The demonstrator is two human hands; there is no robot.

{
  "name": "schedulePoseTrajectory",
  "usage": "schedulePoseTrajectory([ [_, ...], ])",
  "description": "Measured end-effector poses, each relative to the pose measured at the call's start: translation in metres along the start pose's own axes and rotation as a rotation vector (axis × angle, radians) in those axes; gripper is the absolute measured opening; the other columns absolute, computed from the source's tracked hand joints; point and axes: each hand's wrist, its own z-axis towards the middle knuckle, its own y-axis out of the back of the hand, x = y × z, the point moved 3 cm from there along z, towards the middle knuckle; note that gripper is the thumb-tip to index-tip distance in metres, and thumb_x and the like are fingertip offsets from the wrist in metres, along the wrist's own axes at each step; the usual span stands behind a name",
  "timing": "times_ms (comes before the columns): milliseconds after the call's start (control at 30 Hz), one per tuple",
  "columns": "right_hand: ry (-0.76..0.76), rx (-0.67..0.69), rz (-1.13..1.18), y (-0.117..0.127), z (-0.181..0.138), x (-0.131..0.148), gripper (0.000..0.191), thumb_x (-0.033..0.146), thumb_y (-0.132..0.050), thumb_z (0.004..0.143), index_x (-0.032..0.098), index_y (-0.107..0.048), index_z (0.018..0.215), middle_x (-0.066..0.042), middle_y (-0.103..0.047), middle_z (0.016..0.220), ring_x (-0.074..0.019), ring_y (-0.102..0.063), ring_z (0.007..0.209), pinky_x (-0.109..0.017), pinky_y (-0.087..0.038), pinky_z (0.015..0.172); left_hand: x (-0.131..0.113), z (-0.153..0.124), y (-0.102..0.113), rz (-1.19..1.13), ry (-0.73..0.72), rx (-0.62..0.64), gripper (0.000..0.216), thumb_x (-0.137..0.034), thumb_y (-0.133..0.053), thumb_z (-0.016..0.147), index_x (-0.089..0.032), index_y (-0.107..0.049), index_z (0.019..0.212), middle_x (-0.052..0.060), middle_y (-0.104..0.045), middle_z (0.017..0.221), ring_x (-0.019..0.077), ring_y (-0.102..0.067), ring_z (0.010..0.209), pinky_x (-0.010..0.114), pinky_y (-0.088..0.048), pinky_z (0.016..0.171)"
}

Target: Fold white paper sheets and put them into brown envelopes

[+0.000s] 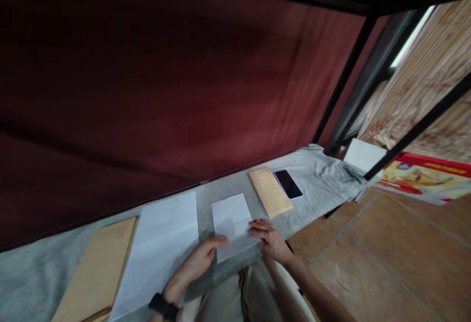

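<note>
A folded white sheet of paper [232, 220] lies on the grey cloth-covered table [316, 175] in front of me. My left hand [198, 259] rests flat against its left edge, fingers stretched out. My right hand [268, 236] lies flat on its right lower corner, fingers extended and pressing down. A black band is round my left wrist. Neither hand holds anything.
A larger white sheet [158, 248] lies left of the folded one, and a stack of brown envelopes [96, 273] further left. A single brown envelope [270, 191] and a black phone [288, 184] lie to the right. Dark red curtain behind; tiled floor at right.
</note>
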Motion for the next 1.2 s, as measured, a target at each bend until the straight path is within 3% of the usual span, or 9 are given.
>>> schedulePoseTrajectory([
  [67,-0.009,-0.009,-0.005,-0.001,0.0,0.001,0.055,0.008,-0.055,0.077,0.028,-0.068,0.127,-0.006,-0.059,0.142,-0.0253,-0.051,0.134,-0.054,-0.033,0.117,-0.007,0.018,0.009,-0.035,-0.02,0.027,0.054,-0.006,-0.037,0.086,-0.029,-0.069,0.124,0.001,-0.066,0.134,0.0186,-0.061,0.125,0.042,-0.043,0.113],
  [133,-0.02,-0.012,-0.01,-0.002,0.001,0.003,0.054,0.009,-0.057,0.078,0.028,-0.068,0.127,-0.006,-0.06,0.141,-0.0252,-0.052,0.133,-0.053,-0.033,0.117,-0.019,0.045,0.008,0.033,-0.092,-0.016,0.048,-0.015,-0.04,0.092,-0.028,-0.063,0.133,0.001,-0.057,0.145,0.0185,-0.051,0.136,0.04,-0.039,0.117],
  [200,-0.035,-0.013,-0.016,-0.001,0.002,0.004,0.052,0.011,-0.057,0.079,0.029,-0.069,0.126,-0.006,-0.061,0.14,-0.0251,-0.053,0.132,-0.052,-0.033,0.117,-0.028,0.075,-0.003,0.198,-0.144,-0.086,0.048,-0.027,-0.042,0.097,-0.024,-0.051,0.144,0.005,-0.047,0.154,0.0192,-0.044,0.141,0.041,-0.037,0.118],
  [300,-0.047,-0.007,-0.031,-0.001,0.004,0.006,0.048,0.012,-0.058,0.08,0.029,-0.071,0.123,-0.005,-0.062,0.139,-0.0243,-0.054,0.131,-0.051,-0.034,0.117,-0.031,0.111,-0.03,0.467,-0.182,-0.114,0.047,-0.031,-0.04,0.1,-0.019,-0.05,0.145,0.01,-0.045,0.154,0.023,-0.039,0.145,0.047,-0.034,0.119],
  [433,-0.046,-0.011,-0.058,-0.001,0.004,0.006,0.046,0.015,-0.061,0.082,0.031,-0.07,0.124,-0.004,-0.062,0.139,-0.023,-0.055,0.13,-0.048,-0.034,0.117,-0.019,0.124,-0.045,0.623,-0.212,-0.205,0.047,-0.034,-0.043,0.1,-0.026,-0.048,0.146,0.007,-0.043,0.156,0.0251,-0.034,0.147,0.052,-0.028,0.121],
  [767,-0.025,-0.02,-0.047,-0.001,0.0,0.004,0.041,0.019,-0.062,0.085,0.029,-0.07,0.124,-0.005,-0.061,0.14,-0.0256,-0.054,0.132,-0.052,-0.035,0.116,0.014,0.082,-0.011,0.543,0.001,-0.323,0.052,-0.036,-0.044,0.099,-0.018,-0.046,0.147,0.013,-0.043,0.155,0.025,-0.034,0.147,0.048,-0.024,0.123],
  [1033,-0.011,-0.052,0.021,0.009,0.004,0.007,0.027,0.032,-0.055,0.098,0.03,-0.071,0.12,-0.005,-0.069,0.129,-0.023,-0.059,0.125,-0.048,-0.039,0.112,0.014,-0.002,-0.004,0.097,-0.072,-0.079,0.06,-0.002,-0.041,0.084,-0.028,-0.062,0.134,0.002,-0.057,0.146,0.0158,-0.048,0.138,0.042,-0.036,0.119],
  [1100,-0.02,-0.049,0.034,0.011,0.005,0.008,0.027,0.035,-0.053,0.1,0.031,-0.072,0.118,-0.005,-0.07,0.126,-0.0227,-0.06,0.123,-0.048,-0.039,0.112,0.013,-0.015,-0.004,0.036,-0.062,-0.079,0.053,-0.008,-0.048,0.085,-0.027,-0.064,0.131,0.004,-0.058,0.144,0.0185,-0.049,0.137,0.044,-0.037,0.118],
  [1200,-0.024,-0.069,0.072,0.011,0.007,0.008,0.028,0.038,-0.05,0.101,0.03,-0.074,0.114,-0.005,-0.073,0.119,-0.0227,-0.062,0.119,-0.047,-0.04,0.111,0.01,-0.018,-0.006,0.033,-0.022,-0.192,0.036,-0.023,-0.055,0.089,-0.024,-0.07,0.121,0.006,-0.063,0.138,0.022,-0.053,0.133,0.046,-0.041,0.115],
])
